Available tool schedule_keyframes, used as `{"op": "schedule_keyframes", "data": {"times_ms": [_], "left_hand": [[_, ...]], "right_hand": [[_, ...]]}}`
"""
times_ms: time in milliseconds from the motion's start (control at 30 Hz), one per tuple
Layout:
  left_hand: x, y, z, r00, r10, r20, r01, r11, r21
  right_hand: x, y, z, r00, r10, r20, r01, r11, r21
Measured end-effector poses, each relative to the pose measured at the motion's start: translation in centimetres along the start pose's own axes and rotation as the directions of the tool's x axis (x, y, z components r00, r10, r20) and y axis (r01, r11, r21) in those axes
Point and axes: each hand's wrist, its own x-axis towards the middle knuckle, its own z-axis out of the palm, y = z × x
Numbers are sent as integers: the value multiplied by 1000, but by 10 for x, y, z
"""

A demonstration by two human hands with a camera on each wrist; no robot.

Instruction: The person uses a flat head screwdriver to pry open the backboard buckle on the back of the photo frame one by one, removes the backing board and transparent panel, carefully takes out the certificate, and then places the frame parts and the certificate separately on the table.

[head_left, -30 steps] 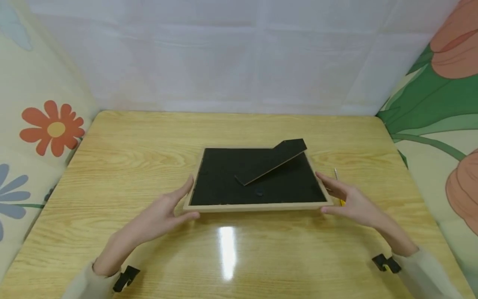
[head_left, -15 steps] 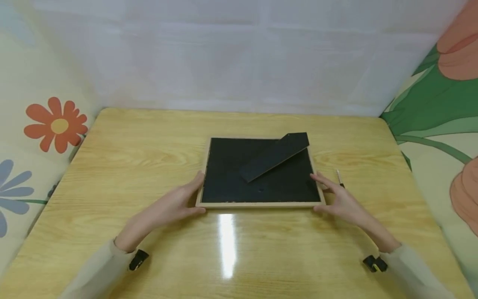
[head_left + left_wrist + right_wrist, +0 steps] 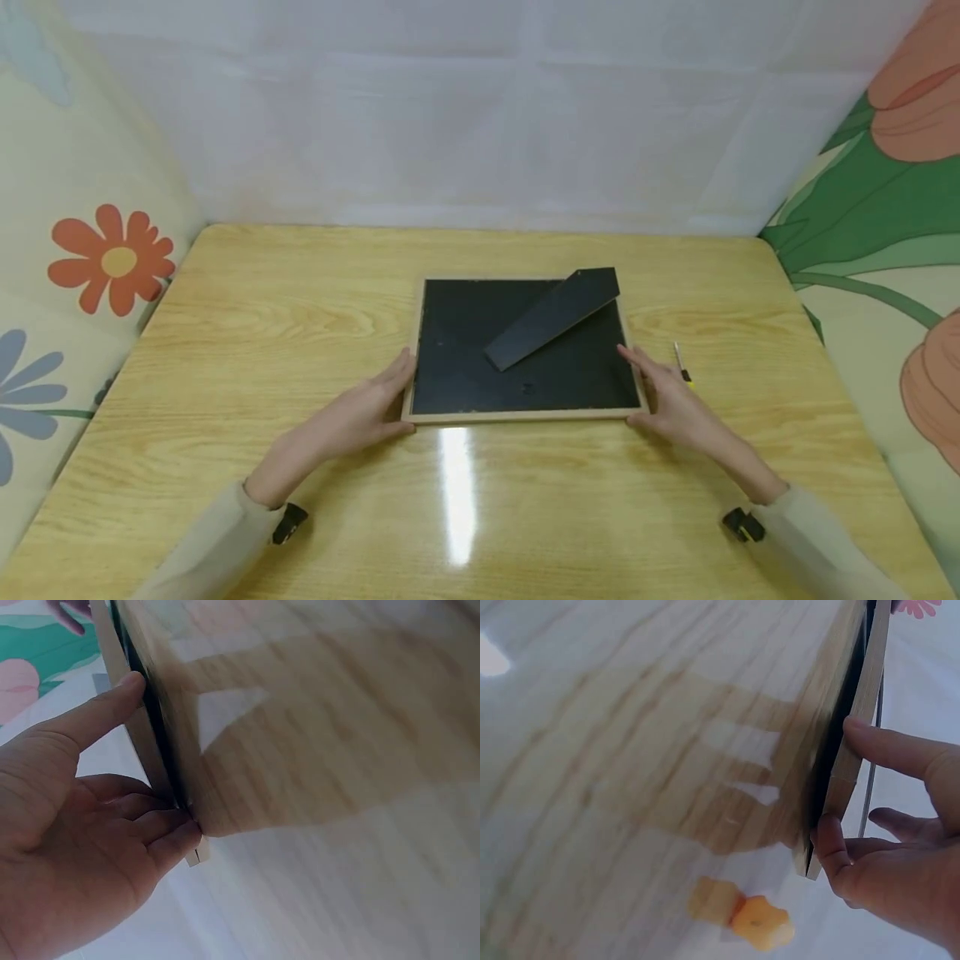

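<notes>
A picture frame (image 3: 465, 346) with a light wood rim lies back side up on the table, close to the tabletop. Its black easel leg (image 3: 555, 321) slants up from the back panel toward the far right corner. My left hand (image 3: 367, 412) grips the left side near the front corner, thumb at the front edge. On the opposite side my right hand (image 3: 675, 408) holds the front right corner, thumb in front and one fingertip over the rim. In the left wrist view the fingers (image 3: 161, 829) touch the rim. The right wrist view shows the thumb (image 3: 870, 739) against it.
A screwdriver (image 3: 681, 364) with a black and yellow handle lies just right of my right hand, partly hidden by it. The wooden table (image 3: 300, 283) ends at a white cloth (image 3: 420, 125) behind, with flower-patterned panels on both sides.
The frame has moved down and slightly away from me, both hands holding it throughout. It looks smaller now, and more of the screwdriver's shaft shows beside the right hand.
</notes>
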Motion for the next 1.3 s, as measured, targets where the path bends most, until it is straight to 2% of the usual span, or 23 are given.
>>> {"op": "schedule_keyframes", "data": {"times_ms": [167, 333, 567, 700, 800, 900, 967, 1033, 1100, 1167, 1233, 1300], "left_hand": [[-1, 0, 0, 1000, -16, 2, 16, 999, 28], [0, -1, 1, 1000, -14, -9, 14, 999, 38], [-1, -2, 2, 1000, 0, -5, 0, 998, 55], [-1, -3, 0, 1000, 8, -11, -8, 1000, 30], [-3, -6, -4, 1000, -8, -11, 8, 1000, -13], [-2, -14, -7, 1000, -25, -16, 25, 999, -20], [1, -19, -10, 999, -24, -22, 24, 1000, -11], [6, -24, -12, 999, -2, -34, 2, 1000, -1], [11, -28, -13, 999, 24, -35, -24, 1000, 3], [14, -30, -14, 999, 49, -24, -49, 999, 2], [16, -31, -14, 998, 67, -11, -67, 998, 1], [18, -32, -15, 997, 78, -1, -78, 997, 0]], "right_hand": [[0, 0, 3, 1000, 27, -3, -27, 1000, 5], [-2, 0, 4, 1000, 3, -25, -4, 1000, -18], [-1, -1, 3, 999, 17, 42, -13, 997, -82], [-1, 0, -1, 999, 12, 52, -9, 999, -45], [-2, 4, -5, 1000, -1, -14, 2, 999, 39], [-6, 9, -12, 988, 29, -149, -16, 996, 88], [-10, 13, -17, 970, 77, -232, -65, 996, 61], [-14, 16, -25, 952, 158, -262, -160, 987, 14], [-18, 18, -32, 942, 259, -214, -269, 963, -20], [-23, 21, -38, 930, 352, -108, -358, 933, -44], [-27, 23, -40, 908, 420, -5, -420, 906, -55], [-30, 25, -41, 895, 443, 48, -440, 896, -66]]}}
